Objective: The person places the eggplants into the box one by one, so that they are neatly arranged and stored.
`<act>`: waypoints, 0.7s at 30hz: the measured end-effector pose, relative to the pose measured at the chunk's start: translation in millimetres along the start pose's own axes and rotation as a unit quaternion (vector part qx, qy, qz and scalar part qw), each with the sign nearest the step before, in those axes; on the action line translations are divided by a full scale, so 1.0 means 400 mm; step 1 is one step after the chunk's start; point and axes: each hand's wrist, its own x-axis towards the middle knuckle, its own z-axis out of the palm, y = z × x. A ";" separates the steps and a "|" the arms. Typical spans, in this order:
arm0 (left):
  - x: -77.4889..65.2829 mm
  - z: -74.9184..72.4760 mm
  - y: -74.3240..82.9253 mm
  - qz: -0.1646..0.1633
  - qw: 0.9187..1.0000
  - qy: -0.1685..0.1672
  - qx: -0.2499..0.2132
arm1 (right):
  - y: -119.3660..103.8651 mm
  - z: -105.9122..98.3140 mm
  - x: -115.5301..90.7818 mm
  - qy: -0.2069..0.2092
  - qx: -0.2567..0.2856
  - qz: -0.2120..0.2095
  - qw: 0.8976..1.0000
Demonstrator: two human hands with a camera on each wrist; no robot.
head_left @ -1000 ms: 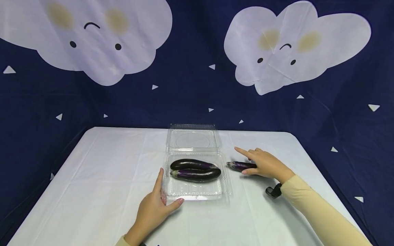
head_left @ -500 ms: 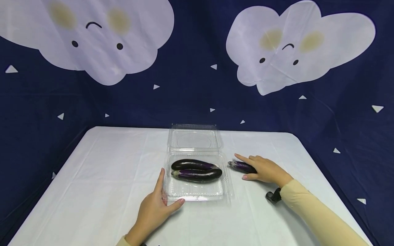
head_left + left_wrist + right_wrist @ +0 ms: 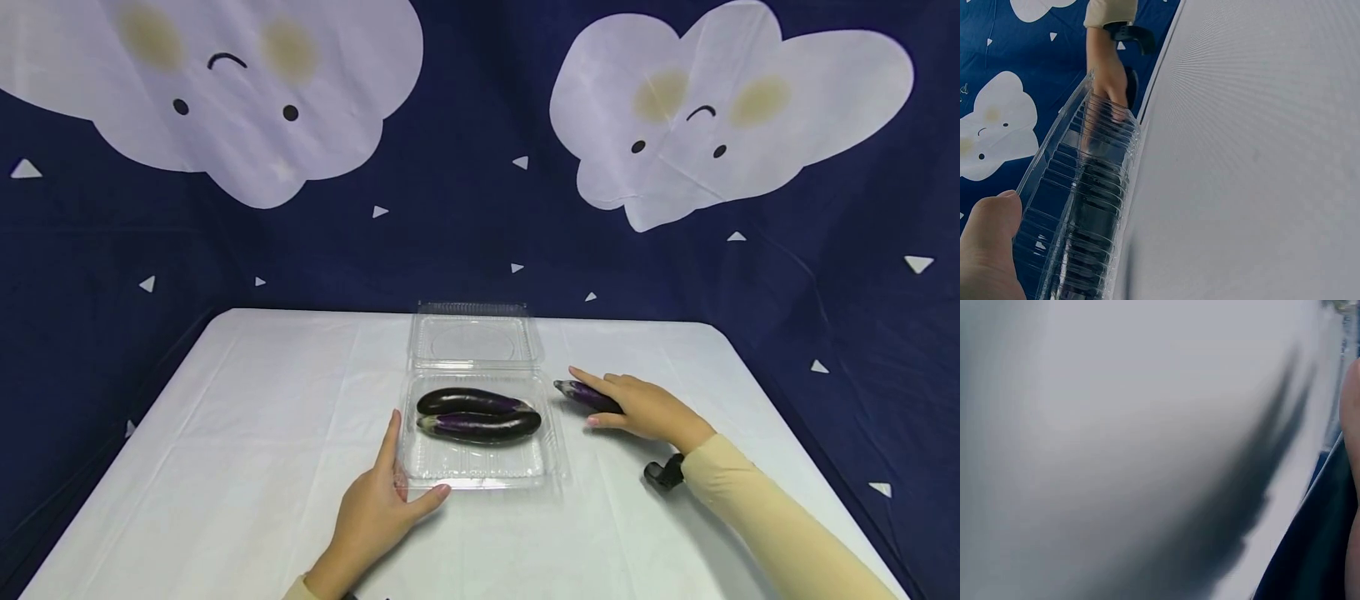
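Note:
A clear hinged plastic container [image 3: 480,471] lies with its lid [image 3: 474,340] folded back. Two dark purple eggplants [image 3: 480,427] rest side by side inside it. My left hand [image 3: 369,508] touches the container's near left corner, index finger straight along the side and thumb at the front rim; the left wrist view shows the thumb [image 3: 997,225] against the clear wall. To the right of the container, my right hand [image 3: 651,408] holds a third eggplant [image 3: 588,395] from above, stem end pointing left. The hand covers its other end. In the right wrist view this eggplant [image 3: 1310,550] is a dark shape beside the thumb.
A white cloth covers the table [image 3: 247,433]. Behind it hangs a dark blue curtain [image 3: 465,233] with white clouds and triangles. A black wrist device [image 3: 666,473] sits below the right sleeve [image 3: 765,508].
The right hand's index finger has come down and its grip has settled around the third eggplant. That eggplant's stem end has shifted slightly away from me. The left hand and container stay put.

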 end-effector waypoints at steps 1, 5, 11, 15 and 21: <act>0.000 0.000 0.000 0.001 1.000 0.001 0.000 | -0.003 -0.007 0.002 0.004 0.001 -0.001 1.000; 0.000 0.001 0.000 0.002 1.000 0.003 0.000 | -0.018 -0.035 0.012 0.012 0.006 -0.004 1.000; -0.001 0.001 0.000 -0.004 1.000 -0.001 -0.001 | -0.058 -0.067 0.034 0.021 0.016 -0.015 1.000; -0.001 0.001 0.001 -0.003 1.000 0.001 -0.004 | -0.111 -0.085 0.050 0.022 0.008 -0.021 1.000; -0.001 -0.001 0.001 -0.001 1.000 0.002 -0.004 | -0.198 -0.103 0.075 0.022 -0.033 -0.039 0.998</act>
